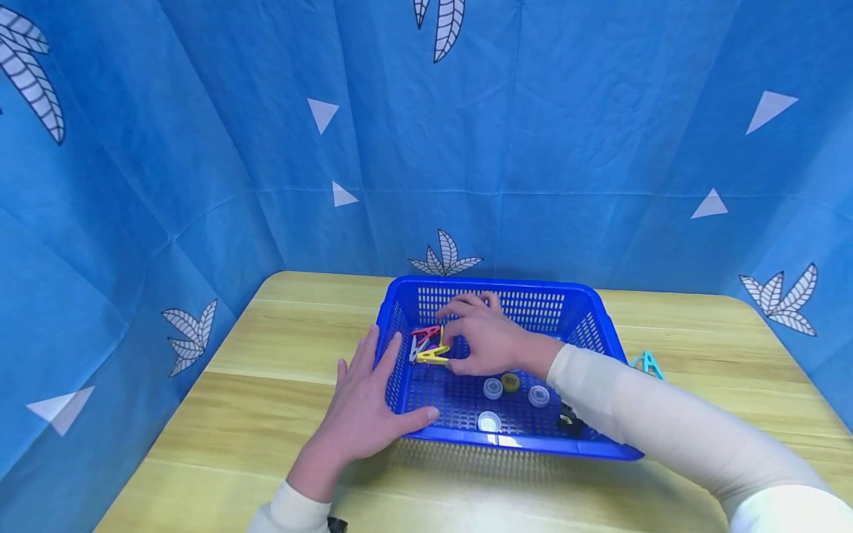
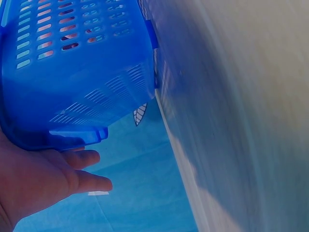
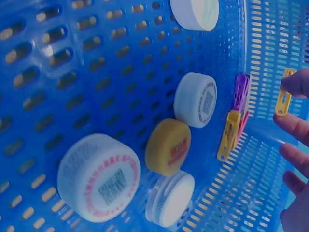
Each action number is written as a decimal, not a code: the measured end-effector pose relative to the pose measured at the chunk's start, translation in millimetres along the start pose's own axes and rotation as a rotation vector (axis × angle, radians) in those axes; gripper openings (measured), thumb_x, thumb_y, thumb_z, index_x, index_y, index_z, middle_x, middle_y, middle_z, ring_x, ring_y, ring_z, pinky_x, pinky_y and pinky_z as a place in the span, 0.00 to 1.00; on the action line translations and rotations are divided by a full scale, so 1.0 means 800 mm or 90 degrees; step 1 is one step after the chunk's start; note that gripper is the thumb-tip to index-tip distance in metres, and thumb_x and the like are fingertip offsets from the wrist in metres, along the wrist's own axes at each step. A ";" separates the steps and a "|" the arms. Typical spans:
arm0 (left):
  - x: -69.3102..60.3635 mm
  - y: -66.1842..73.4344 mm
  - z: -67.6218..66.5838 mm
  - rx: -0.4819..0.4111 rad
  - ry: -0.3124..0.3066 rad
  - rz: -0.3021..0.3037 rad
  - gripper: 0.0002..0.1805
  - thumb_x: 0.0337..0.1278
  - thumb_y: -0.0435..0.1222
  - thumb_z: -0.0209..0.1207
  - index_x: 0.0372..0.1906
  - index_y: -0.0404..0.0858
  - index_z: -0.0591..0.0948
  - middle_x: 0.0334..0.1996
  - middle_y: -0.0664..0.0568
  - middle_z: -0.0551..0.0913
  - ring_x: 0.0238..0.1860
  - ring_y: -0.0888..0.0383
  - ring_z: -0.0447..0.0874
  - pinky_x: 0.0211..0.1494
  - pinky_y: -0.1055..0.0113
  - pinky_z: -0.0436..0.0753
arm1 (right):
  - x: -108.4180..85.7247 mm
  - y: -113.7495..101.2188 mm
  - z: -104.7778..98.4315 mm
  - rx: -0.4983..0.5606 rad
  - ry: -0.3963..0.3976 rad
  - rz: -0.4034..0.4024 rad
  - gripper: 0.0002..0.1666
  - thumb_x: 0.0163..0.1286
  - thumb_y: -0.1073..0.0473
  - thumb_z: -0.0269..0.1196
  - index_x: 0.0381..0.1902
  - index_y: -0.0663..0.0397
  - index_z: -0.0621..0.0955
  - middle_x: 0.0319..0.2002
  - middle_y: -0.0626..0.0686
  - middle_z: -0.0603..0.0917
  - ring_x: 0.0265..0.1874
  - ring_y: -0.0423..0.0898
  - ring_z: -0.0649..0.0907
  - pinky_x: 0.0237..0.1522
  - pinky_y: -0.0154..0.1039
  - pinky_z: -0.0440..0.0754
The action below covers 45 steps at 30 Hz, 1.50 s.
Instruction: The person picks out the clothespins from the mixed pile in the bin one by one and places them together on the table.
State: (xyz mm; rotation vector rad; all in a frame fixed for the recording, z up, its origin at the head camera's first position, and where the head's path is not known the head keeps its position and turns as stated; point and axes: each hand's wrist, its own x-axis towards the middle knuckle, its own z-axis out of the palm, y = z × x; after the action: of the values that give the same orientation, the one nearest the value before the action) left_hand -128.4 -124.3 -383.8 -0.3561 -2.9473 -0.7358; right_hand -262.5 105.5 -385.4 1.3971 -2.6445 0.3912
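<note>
My right hand (image 1: pixel 485 337) reaches into a blue plastic basket (image 1: pixel 506 447) and pinches a yellow clothespin (image 3: pixel 284 96) between thumb and a finger. At the basket's left end, another yellow clothespin (image 1: pixel 433 357) lies with a red clothespin (image 1: pixel 426 333), a white clothespin (image 1: pixel 415 349) and a purple clothespin (image 3: pixel 240 92). My left hand (image 1: pixel 363 411) rests at the basket's front left corner, its fingers spread and straight along the left rim, thumb over the front rim. The left wrist view shows the fingers (image 2: pixel 91 182) extending past the rim.
White bottle caps (image 3: pixel 99 179) and a yellow bottle cap (image 3: pixel 168 147) lie on the basket floor. A black object (image 1: pixel 569 420) is near its front right corner, partly behind the right sleeve. Right of the basket, a teal clothespin (image 1: pixel 648 364) lies on the wooden table (image 1: pixel 266 355). Blue curtains surround it.
</note>
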 end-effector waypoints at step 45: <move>0.000 -0.002 0.002 0.001 0.016 0.008 0.64 0.43 0.72 0.63 0.80 0.42 0.54 0.80 0.41 0.40 0.78 0.42 0.38 0.69 0.29 0.44 | -0.014 0.008 -0.062 -0.052 0.028 0.053 0.08 0.56 0.42 0.70 0.30 0.34 0.85 0.64 0.50 0.76 0.67 0.54 0.64 0.59 0.68 0.52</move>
State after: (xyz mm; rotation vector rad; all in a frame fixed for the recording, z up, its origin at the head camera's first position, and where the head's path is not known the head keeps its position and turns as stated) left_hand -128.4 -124.6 -385.9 -0.3611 -2.9199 -0.7302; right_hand -262.2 132.1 -341.4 1.2436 -2.6582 0.3141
